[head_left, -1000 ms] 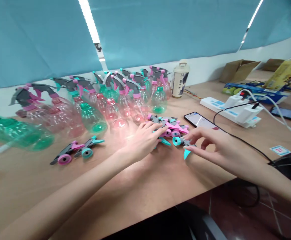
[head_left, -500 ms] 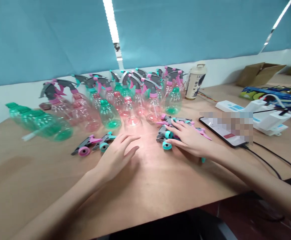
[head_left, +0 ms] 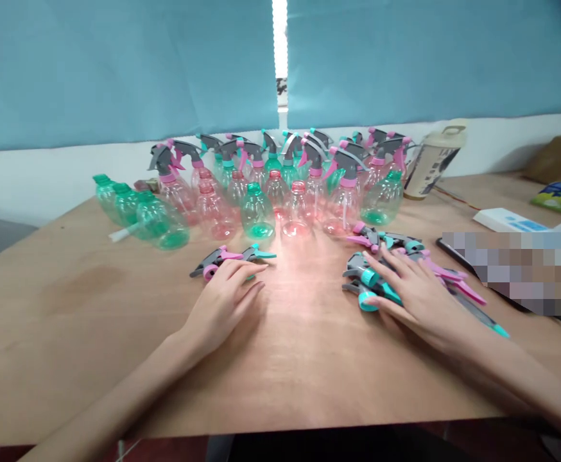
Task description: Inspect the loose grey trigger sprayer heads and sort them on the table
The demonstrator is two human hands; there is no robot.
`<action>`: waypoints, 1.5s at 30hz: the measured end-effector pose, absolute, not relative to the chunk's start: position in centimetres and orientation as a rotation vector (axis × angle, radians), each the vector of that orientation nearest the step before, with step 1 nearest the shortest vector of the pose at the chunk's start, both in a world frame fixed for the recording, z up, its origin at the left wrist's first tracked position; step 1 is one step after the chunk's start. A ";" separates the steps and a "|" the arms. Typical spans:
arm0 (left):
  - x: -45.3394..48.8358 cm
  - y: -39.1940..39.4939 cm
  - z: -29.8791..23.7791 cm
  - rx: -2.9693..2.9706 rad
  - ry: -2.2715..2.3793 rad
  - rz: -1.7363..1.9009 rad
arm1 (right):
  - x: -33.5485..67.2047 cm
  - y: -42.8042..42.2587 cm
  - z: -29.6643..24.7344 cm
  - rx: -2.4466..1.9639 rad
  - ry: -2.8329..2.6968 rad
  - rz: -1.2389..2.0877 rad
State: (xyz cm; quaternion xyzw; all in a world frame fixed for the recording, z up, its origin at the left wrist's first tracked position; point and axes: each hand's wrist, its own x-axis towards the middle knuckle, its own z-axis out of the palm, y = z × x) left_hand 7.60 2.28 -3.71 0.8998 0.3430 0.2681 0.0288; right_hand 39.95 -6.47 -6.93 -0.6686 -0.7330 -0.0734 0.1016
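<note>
My left hand (head_left: 223,305) is open over the table, fingers stretched forward, just in front of two loose spray heads, one with a pink collar (head_left: 210,273) and one with a teal trigger (head_left: 264,255). On the right, my right hand (head_left: 415,292) lies spread over a pile of loose spray heads with teal collars (head_left: 368,301) and pink triggers (head_left: 470,292); it covers part of the pile. Behind both hands stand pink bottles (head_left: 297,215) and green bottles (head_left: 260,215) without heads. Farther back are several bottles with grey spray heads (head_left: 348,160) fitted.
Green bottles (head_left: 162,221) stand in a row at the left, near a whitish strip (head_left: 124,233). At the right are a tall cup (head_left: 433,160), a phone (head_left: 456,253), a white power strip (head_left: 509,221) and a cardboard box (head_left: 560,160). The table's front edge (head_left: 280,428) runs below my hands.
The view has turned left, so the things on the table appear farther right. My right hand stays spread over the spray heads; my left hand remains open near the two loose ones.
</note>
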 end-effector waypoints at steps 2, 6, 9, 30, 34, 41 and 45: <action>7.1 2.4 -3.7 2.779 1.079 0.870 | 39.9 -5.9 -7.1 -1.918 -2.229 -0.208; 6.0 2.5 -3.6 2.756 1.156 0.867 | 40.7 -4.8 -7.9 -1.981 -2.162 -0.281; 4.9 3.0 -3.4 2.777 1.228 0.803 | 41.7 -4.8 -8.4 -1.943 -2.186 -0.329; 3.4 -3.0 -3.3 3.083 1.374 0.146 | 33.8 -5.6 -3.6 -1.491 -2.459 0.103; 5.8 -4.6 -3.1 3.097 1.121 0.147 | 32.4 -5.2 -2.5 -1.362 -2.496 0.433; 10.6 -2.4 -4.6 2.691 0.909 0.492 | 32.5 -3.5 -2.0 -1.258 -2.335 0.723; 12.3 -0.5 -5.6 2.534 0.813 0.778 | 33.3 -3.4 -2.5 -1.183 -2.146 0.647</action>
